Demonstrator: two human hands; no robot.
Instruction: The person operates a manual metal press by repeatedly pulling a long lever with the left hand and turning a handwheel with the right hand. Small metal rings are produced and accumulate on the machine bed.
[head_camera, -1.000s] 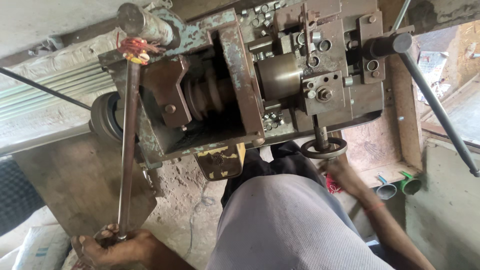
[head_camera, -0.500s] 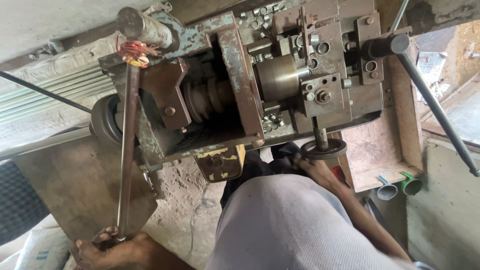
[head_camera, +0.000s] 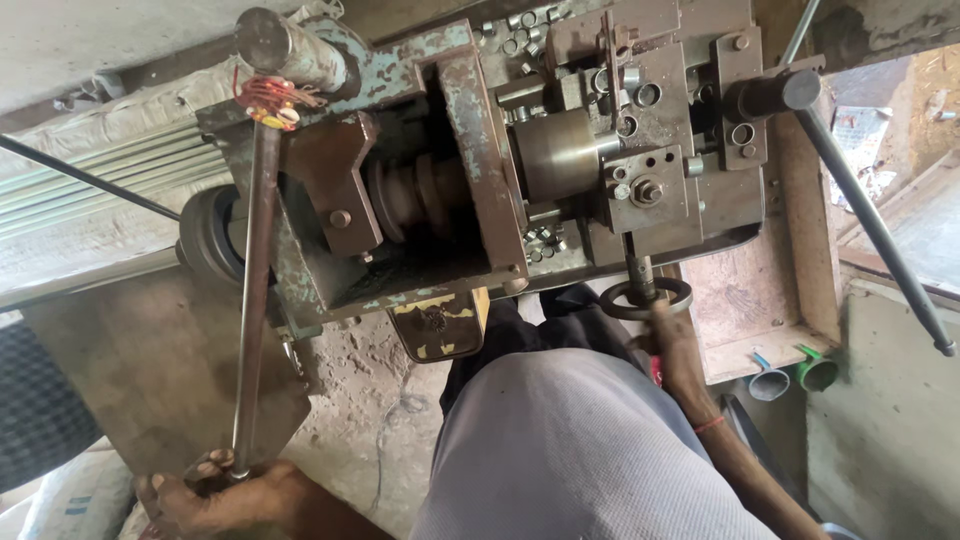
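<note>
Two hands work this old lathe-like machine (head_camera: 470, 170). At near left, the left hand (head_camera: 225, 495) is closed around the lower end of a long steel lever (head_camera: 252, 300), which runs up to a red-wound pivot (head_camera: 268, 97) at far left. Right of the grey-clad lap, the right hand (head_camera: 672, 335) grips a small ring handwheel (head_camera: 647, 297) below the tool block (head_camera: 650, 190); its fingers curl onto the rim.
</note>
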